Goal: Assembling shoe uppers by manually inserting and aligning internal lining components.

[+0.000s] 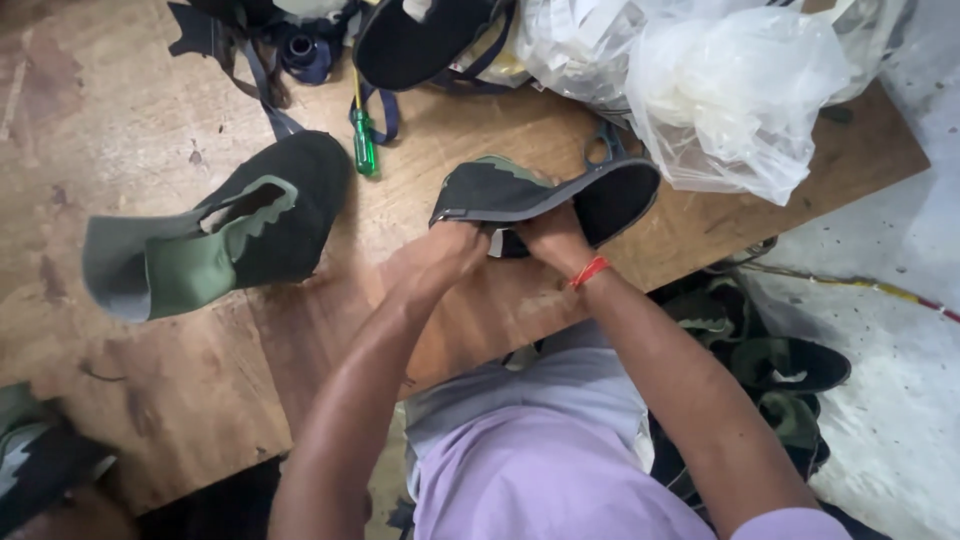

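Note:
Both my hands hold a dark shoe upper with green trim over the near edge of a worn wooden table. My left hand grips its near left corner. My right hand, with a red thread round the wrist, holds it from below near the middle. A black sole piece lies under the upper's far end. A second green and black shoe upper lies flat on the table to the left, apart from both hands.
A green-handled screwdriver lies behind the uppers. Clear plastic bags are heaped at the back right, dark straps and pieces at the back. More shoe uppers are piled on the floor at right.

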